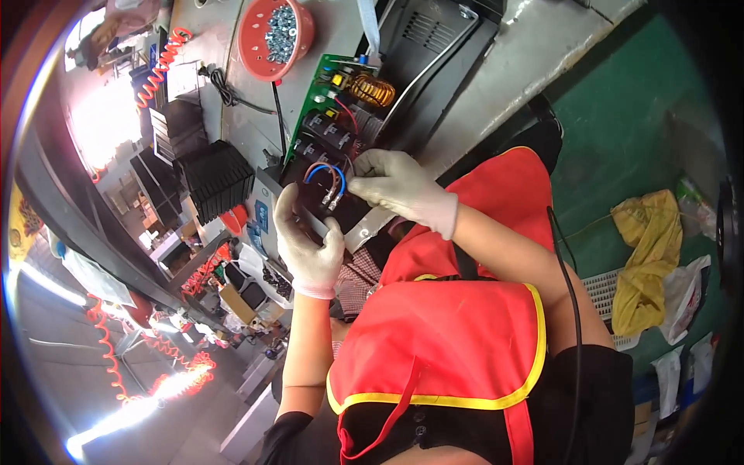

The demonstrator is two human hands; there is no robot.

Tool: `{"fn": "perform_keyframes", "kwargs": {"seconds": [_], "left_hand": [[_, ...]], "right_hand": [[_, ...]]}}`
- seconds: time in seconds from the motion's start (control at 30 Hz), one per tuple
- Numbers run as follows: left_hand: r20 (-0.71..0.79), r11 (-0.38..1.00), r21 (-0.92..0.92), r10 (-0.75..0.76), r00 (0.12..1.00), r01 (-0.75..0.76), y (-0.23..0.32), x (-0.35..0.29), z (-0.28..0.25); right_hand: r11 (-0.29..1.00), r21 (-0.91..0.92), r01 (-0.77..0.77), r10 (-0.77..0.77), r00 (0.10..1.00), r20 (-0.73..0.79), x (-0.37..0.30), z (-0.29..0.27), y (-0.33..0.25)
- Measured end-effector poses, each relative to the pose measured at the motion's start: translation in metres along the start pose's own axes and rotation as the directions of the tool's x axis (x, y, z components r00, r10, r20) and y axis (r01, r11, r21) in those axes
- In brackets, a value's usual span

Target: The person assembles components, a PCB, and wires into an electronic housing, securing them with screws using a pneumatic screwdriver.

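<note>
My left hand (311, 252), in a pale glove, stands at the edge of a grey metal panel (266, 190) with blue labels. Its thumb and fingers are apart, with the panel's edge between them. My right hand (403, 190), gloved too, has its fingertips pinched beside a bundle of blue and brown wires (339, 177); what they hold is hidden. The wires arch up and end in metal terminals (333, 203) between my two hands. Just beyond is a green circuit board (316, 97) with black capacitors (329, 130) and a copper-wound coil (373, 91).
A red bowl (246, 46) of metal fasteners stands at the far left of the workbench (341, 31). Black finned parts (215, 180) are stacked left of the panel. A black metal case (426, 46) lies beyond the board. A black cable (572, 310) hangs by my right arm.
</note>
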State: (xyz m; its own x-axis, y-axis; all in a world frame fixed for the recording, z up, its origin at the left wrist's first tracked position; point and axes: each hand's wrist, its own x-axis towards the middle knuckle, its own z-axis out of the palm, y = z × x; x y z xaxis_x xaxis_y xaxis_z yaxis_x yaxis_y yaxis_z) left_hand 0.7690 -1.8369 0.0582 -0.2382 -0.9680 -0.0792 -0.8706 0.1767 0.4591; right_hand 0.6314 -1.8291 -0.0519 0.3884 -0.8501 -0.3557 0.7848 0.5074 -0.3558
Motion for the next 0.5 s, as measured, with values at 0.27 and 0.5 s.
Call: {"fn": "perform_keyframes", "kwargs": {"seconds": [0.27,0.5], "left_hand": [[0.016,0.999,0.037,-0.005,1.000,0.005,-0.001,-0.001,0.002],[-0.035,0.999,-0.001,0.042,0.998,-0.042,-0.002,-0.004,0.003]], "right_hand": [[0.988,0.135,0.072,-0.068,0.997,-0.032,0.009,0.016,0.029],[0.948,0.152,0.279,-0.228,0.930,-0.288,0.005,0.040,0.046]]}}
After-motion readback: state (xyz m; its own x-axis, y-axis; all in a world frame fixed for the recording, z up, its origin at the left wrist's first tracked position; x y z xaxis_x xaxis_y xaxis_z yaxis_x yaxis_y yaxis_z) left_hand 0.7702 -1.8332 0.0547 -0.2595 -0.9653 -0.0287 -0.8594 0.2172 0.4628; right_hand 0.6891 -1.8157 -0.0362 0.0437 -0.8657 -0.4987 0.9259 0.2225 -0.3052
